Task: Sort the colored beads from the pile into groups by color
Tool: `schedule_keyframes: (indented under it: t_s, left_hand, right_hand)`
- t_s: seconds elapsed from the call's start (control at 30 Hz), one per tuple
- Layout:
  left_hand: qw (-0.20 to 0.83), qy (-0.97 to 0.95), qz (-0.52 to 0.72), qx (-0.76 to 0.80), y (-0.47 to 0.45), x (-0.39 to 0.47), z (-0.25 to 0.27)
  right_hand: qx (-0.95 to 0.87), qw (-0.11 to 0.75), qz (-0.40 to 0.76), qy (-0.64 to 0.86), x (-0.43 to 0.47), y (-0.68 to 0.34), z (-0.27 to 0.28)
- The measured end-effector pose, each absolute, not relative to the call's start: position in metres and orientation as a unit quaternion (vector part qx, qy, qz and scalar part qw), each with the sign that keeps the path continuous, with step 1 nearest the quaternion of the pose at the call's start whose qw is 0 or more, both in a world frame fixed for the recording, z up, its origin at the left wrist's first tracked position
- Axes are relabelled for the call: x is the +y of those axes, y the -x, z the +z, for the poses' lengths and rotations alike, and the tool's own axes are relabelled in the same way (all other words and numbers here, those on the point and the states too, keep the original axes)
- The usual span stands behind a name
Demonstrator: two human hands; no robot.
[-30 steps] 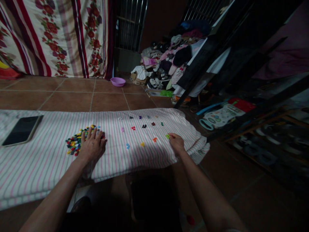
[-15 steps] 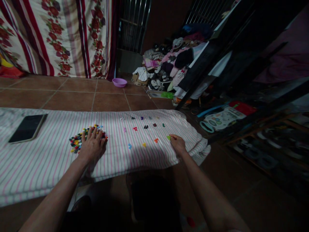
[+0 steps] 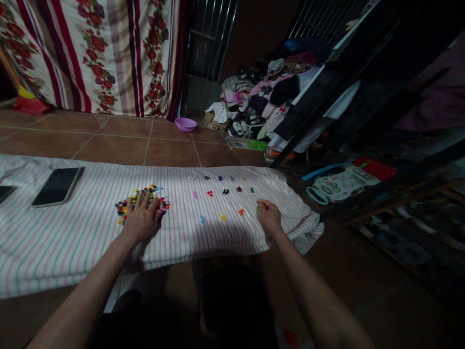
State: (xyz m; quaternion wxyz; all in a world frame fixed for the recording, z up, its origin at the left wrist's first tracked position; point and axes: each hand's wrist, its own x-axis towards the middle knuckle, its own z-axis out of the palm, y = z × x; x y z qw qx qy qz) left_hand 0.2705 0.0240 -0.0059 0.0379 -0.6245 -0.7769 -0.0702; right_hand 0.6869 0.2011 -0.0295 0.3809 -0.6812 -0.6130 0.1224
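My left hand (image 3: 142, 220) lies palm down on a heap of small multicoloured plastic pieces (image 3: 122, 208), its fingers spread over them. Toward the right end of the striped cloth, my right hand (image 3: 271, 215) has its fingers pinched at a light green piece (image 3: 258, 208), which they partly hide. Small groups sorted by colour lie in rows between the hands: orange pieces (image 3: 241, 212), yellow pieces (image 3: 223, 218), light blue pieces (image 3: 202, 219), red pieces (image 3: 209, 193), black pieces (image 3: 225, 191), brown pieces (image 3: 239, 189) and dark green pieces (image 3: 252, 190).
A phone (image 3: 57, 186) lies on the striped cloth (image 3: 98, 242) at the left, with another dark device (image 3: 5, 193) at the edge. Beyond are a purple basin (image 3: 186, 124) and a heap of clothes (image 3: 254, 97). A dark post (image 3: 308, 118) stands right.
The view has turned slightly left, so things appear farther right. My right hand has shifted a little over the light green pieces, covering more of them. My left hand stays on the heap.
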Motion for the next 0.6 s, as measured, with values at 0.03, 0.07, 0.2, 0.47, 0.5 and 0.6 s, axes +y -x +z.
schedule_keyframes:
  t_s: [0.03, 0.07, 0.2, 0.47, 0.5, 0.6]
  left_hand:
    - [0.032, 0.624, -0.06, -0.778, -0.27, 0.022, -0.006]
    - [0.025, 0.624, -0.049, -0.78, -0.269, 0.021, -0.006]
    - [-0.003, 0.618, -0.013, -0.786, -0.266, 0.015, -0.003]
    - [-0.018, 0.613, -0.029, -0.789, -0.255, 0.011, -0.004]
    - [-0.016, 0.615, -0.033, -0.788, -0.253, 0.011, -0.004]
    - [-0.012, 0.626, -0.04, -0.779, -0.248, 0.007, -0.003]
  right_hand:
    - [-0.625, 0.389, 0.116, 0.667, 0.201, -0.678, -0.028]
    - [-0.639, 0.394, 0.113, 0.651, 0.201, -0.667, -0.026]
    - [-0.692, 0.407, 0.123, 0.583, 0.198, -0.617, -0.017]
    - [-0.812, 0.351, 0.238, 0.4, 0.155, -0.498, -0.019]
    - [-0.826, 0.332, 0.248, 0.383, 0.149, -0.484, -0.021]
    - [-0.851, 0.282, 0.267, 0.353, 0.134, -0.447, -0.024]
